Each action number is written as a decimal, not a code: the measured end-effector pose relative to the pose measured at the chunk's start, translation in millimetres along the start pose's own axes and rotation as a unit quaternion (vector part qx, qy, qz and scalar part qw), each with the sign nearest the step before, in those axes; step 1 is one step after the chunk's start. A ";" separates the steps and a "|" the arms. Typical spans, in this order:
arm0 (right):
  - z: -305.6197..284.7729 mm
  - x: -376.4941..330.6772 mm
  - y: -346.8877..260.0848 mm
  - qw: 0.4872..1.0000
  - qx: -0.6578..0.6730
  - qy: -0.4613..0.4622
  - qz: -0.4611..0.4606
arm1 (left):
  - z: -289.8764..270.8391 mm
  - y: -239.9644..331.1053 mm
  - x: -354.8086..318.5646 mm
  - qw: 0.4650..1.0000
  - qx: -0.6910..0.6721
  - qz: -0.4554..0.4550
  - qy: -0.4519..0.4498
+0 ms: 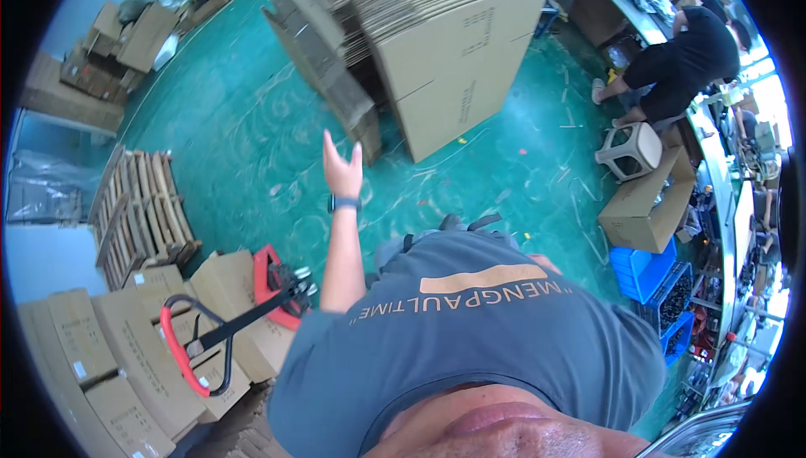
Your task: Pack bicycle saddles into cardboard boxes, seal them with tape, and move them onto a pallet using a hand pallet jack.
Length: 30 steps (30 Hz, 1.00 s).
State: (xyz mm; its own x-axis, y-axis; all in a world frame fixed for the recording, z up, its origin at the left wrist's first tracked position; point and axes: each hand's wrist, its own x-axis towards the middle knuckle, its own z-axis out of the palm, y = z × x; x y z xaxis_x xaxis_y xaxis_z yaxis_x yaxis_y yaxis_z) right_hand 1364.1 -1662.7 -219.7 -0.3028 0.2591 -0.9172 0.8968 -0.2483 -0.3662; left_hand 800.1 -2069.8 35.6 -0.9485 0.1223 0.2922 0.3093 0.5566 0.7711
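Holding nothing in L hand (343, 179), fingers (328, 147) apart, nr stack of flattened cartons (462, 80) on floor (227, 139), not yet gripped. Can't tell re fingers of R hand (544, 264), mostly hidden by T-shirt (478, 324).

Bare green floor (235, 156) leaves free passage left of the person's open left hand (343, 174). Straight ahead and to the right, a tall stack of flattened brown cardboard boxes (457, 80) bars the way. Near left stands a red-and-black pallet jack (267, 277); far right, a white plastic stool (642, 146).
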 end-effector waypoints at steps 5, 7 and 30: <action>-25.3 -4.7 -73.4 0.988 -0.023 0.102 -0.110 | 192.0 63.2 142.9 0.995 0.031 -0.065 0.070; -41.0 -30.6 -116.8 0.975 0.115 0.161 -0.104 | 244.7 66.8 178.2 0.992 0.033 -0.092 0.075; -407.3 79.7 -455.5 0.910 0.298 0.280 -0.068 | 631.1 404.7 320.7 0.970 -0.164 0.033 -0.174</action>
State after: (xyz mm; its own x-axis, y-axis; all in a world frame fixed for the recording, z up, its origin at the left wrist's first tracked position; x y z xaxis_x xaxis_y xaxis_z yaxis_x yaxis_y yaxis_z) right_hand 1062.9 -1148.8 -62.0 -0.0366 0.7183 -0.6947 0.4796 -0.5973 -0.6428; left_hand 577.9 -1286.8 84.3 -0.8737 0.4511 0.1819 0.3211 0.2541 0.9123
